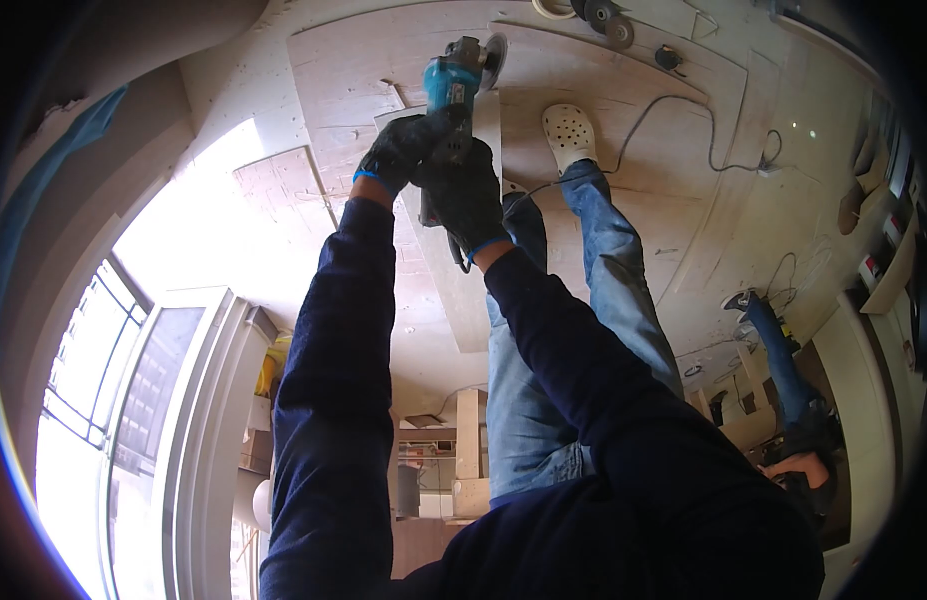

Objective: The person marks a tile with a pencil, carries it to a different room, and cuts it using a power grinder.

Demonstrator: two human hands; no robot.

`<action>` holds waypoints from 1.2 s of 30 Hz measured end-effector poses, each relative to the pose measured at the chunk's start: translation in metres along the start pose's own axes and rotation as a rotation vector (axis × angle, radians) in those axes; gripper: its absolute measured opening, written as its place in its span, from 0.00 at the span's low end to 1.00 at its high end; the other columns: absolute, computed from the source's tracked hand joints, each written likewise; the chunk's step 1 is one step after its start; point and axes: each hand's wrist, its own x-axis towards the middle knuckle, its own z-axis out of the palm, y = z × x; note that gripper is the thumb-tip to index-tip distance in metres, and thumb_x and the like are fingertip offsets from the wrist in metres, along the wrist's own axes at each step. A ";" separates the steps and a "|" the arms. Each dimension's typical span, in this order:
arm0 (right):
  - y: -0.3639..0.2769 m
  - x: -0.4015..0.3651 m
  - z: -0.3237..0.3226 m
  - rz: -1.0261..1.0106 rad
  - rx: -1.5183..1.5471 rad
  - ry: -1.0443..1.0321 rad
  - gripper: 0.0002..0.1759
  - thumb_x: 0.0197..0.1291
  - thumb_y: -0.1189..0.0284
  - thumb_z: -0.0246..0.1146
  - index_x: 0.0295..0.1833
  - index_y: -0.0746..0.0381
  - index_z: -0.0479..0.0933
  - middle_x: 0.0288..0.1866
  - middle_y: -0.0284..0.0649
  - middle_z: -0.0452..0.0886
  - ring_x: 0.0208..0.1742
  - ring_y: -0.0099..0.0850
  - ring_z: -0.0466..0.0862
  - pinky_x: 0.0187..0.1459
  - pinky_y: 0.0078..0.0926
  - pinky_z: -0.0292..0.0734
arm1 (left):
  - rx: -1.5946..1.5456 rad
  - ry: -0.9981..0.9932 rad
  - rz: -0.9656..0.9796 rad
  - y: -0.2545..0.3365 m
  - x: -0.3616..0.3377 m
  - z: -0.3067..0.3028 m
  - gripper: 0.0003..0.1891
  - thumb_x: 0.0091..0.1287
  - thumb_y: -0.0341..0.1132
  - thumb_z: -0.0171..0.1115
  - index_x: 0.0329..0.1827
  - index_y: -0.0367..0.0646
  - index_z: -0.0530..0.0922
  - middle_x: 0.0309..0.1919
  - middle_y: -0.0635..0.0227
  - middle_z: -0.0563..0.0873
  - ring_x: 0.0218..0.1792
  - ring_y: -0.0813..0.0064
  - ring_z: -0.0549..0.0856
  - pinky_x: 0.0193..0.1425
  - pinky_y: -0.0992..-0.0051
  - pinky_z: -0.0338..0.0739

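Observation:
Both my hands wear dark gloves with blue cuffs and hold a teal angle grinder (pixel 451 85) near the top centre. My left hand (pixel 398 155) is wrapped round its body from the left. My right hand (pixel 467 195) grips the rear of the tool, lower down and to the right. The grinder's round disc (pixel 495 60) points up and right, above a pale wooden board (pixel 458 300). Whether the disc touches anything or spins cannot be made out. A dark cord (pixel 633 140) runs from the tool's rear across the floor to the right.
Large thin wooden sheets (pixel 353 50) cover the floor. My foot in a cream clog (pixel 568 135) stands on them. Spare discs (pixel 603 20) and a tape measure (pixel 668 57) lie at the top. Another person (pixel 783 370) is at the lower right. A window (pixel 93 350) is at the left.

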 end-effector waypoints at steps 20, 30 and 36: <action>0.005 0.002 -0.005 0.063 0.100 -0.036 0.45 0.44 0.45 0.75 0.59 0.63 0.68 0.52 0.52 0.82 0.54 0.50 0.84 0.56 0.43 0.78 | 0.058 0.069 0.162 -0.028 0.019 -0.003 0.28 0.65 0.58 0.65 0.48 0.36 0.85 0.33 0.68 0.86 0.34 0.77 0.81 0.39 0.73 0.77; 0.008 -0.002 -0.001 -0.040 0.038 0.030 0.35 0.43 0.59 0.74 0.55 0.66 0.71 0.47 0.47 0.79 0.46 0.40 0.83 0.49 0.37 0.79 | -0.162 -0.004 -0.025 -0.023 0.013 -0.002 0.31 0.62 0.55 0.70 0.56 0.35 0.82 0.45 0.62 0.87 0.46 0.73 0.85 0.56 0.73 0.78; 0.006 0.000 -0.004 0.095 0.095 -0.073 0.44 0.43 0.48 0.74 0.59 0.63 0.67 0.51 0.53 0.81 0.54 0.50 0.83 0.56 0.43 0.78 | -0.046 0.053 0.129 -0.030 0.013 0.000 0.26 0.67 0.54 0.64 0.49 0.36 0.84 0.32 0.69 0.85 0.32 0.79 0.81 0.37 0.75 0.77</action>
